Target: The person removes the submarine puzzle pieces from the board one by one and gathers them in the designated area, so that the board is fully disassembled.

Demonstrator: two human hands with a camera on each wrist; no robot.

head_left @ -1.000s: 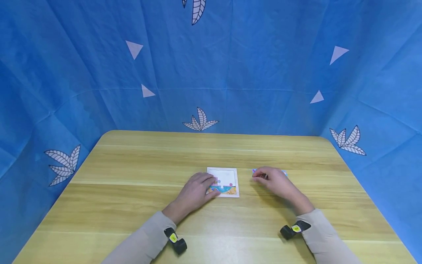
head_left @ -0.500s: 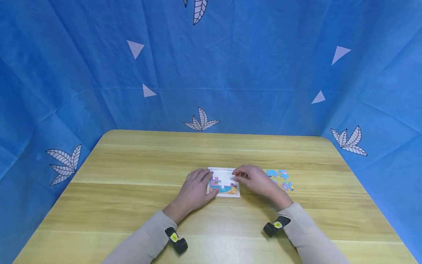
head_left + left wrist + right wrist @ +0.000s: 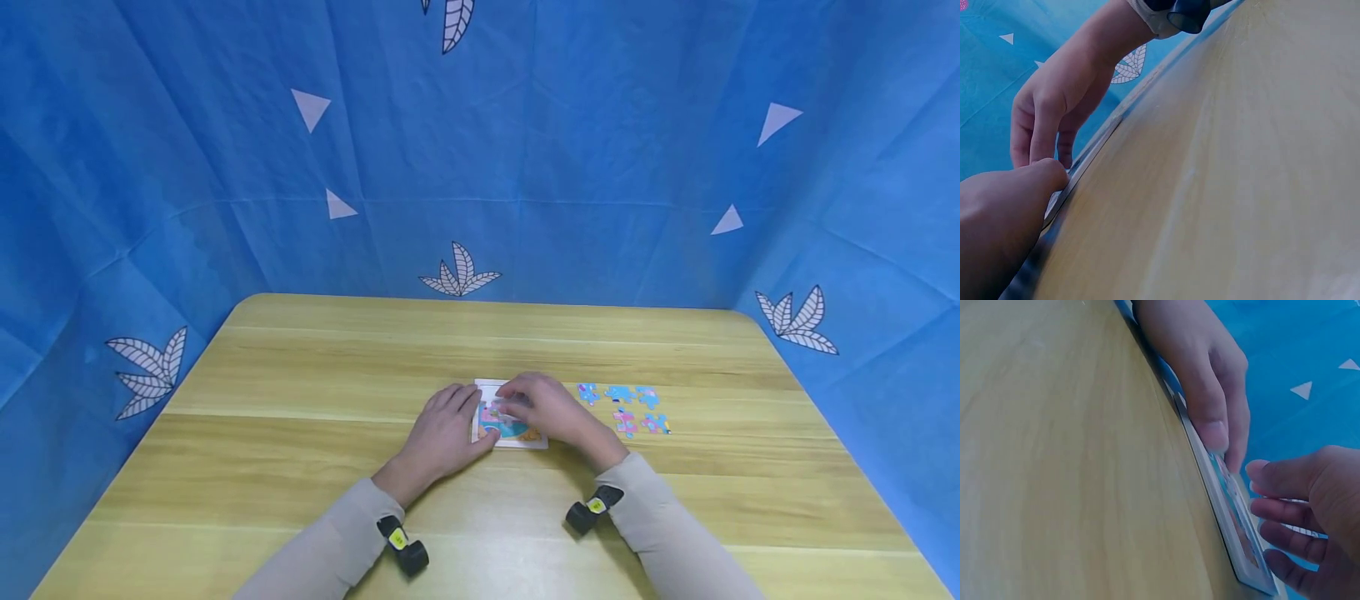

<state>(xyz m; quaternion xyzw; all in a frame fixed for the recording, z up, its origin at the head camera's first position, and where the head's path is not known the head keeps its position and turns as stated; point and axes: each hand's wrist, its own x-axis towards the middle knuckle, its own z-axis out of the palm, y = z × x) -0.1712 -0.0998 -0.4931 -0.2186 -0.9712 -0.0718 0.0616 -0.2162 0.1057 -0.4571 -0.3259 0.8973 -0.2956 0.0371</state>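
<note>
Head view: partly filled puzzle board (image 3: 489, 389) on a tabletop (image 3: 360, 350)

The square, white-framed board lies flat near the middle of the tabletop, between the two hands. Its lower part shows a joined picture section (image 3: 512, 430) in blue and orange, with a pink patch above it at the left; white backing is visible along the top.

The left hand (image 3: 442, 429) rests on the board's left side, fingers extended and thumb spread apart from them; the right wrist view shows this thumb touching the frame. The right hand (image 3: 551, 408) reaches over the board from the right, its fingers bent downward, thumb and index finger close together. Whether they clamp a piece cannot be told, since the fingertips hide the spot.

To the right, apart from the board, five loose pieces lie in two rows: three mostly blue pieces (image 3: 619, 394) in the far row, two mostly pink pieces (image 3: 625, 422) in the near one.

Both forearms wear beige sleeves (image 3: 326, 537), each with a black wrist device (image 3: 591, 510) bearing a yellow label. Behind the tabletop hangs a blue cloth (image 3: 420, 142) printed with white triangles and leaf clusters.
</note>
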